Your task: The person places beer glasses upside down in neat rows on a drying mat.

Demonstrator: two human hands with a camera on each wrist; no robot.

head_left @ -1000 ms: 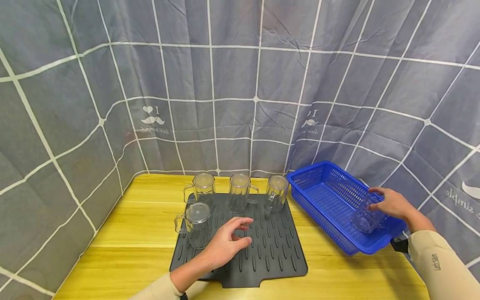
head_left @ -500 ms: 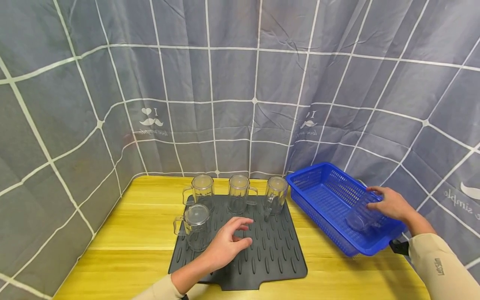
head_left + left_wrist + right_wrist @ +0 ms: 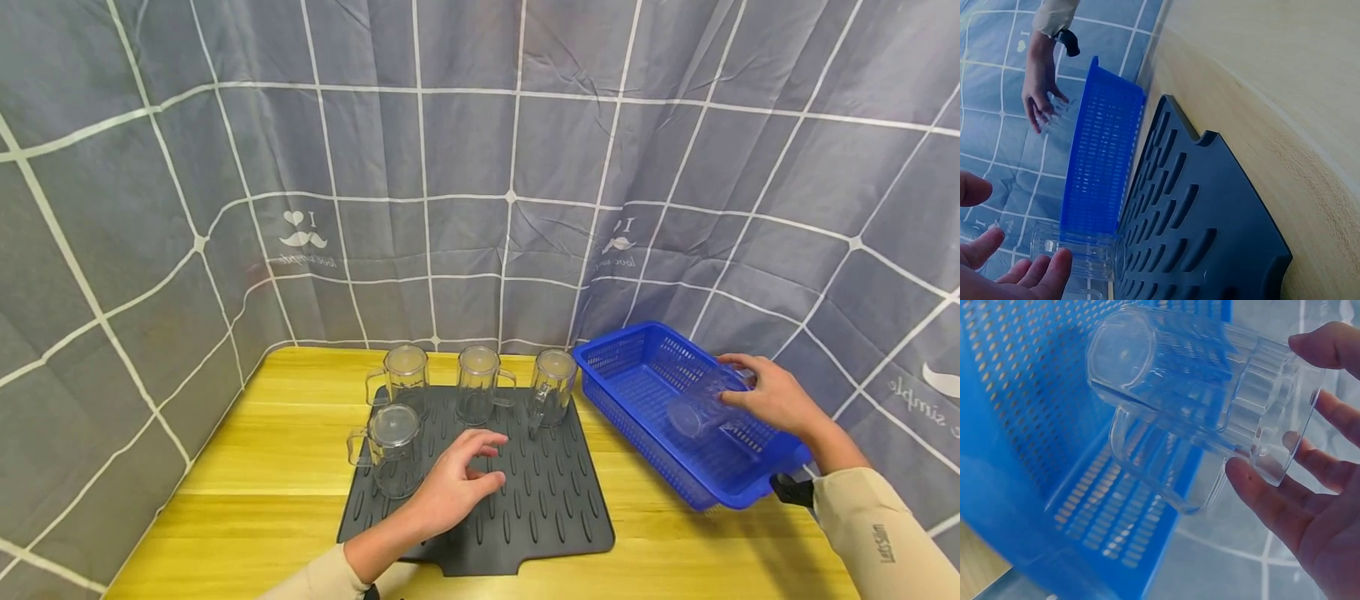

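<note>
My right hand (image 3: 776, 400) grips a clear glass mug (image 3: 701, 406) by its rim end and holds it on its side above the blue basket (image 3: 637, 350). In the right wrist view the mug (image 3: 1197, 400) lies across my fingertips (image 3: 1260, 494), handle down, over the basket floor (image 3: 1029, 425). My left hand (image 3: 453, 483) hovers over the dark ribbed mat (image 3: 547, 508), fingers loosely curled and holding nothing. Several clear mugs stand upside down on the mat, the nearest (image 3: 393, 446) just left of that hand. In the left wrist view, fingers (image 3: 1029, 275) show beside a mug (image 3: 1082, 256).
The mat lies on a yellow wooden table (image 3: 262, 467) closed in by a grey checked curtain (image 3: 450, 167). The basket sits at the table's right, angled toward the back. Bare mat stretches in front of and right of my left hand.
My right hand has lifted the mug out of the basket's near corner and carried it up and to the left. The left hand has barely moved.
</note>
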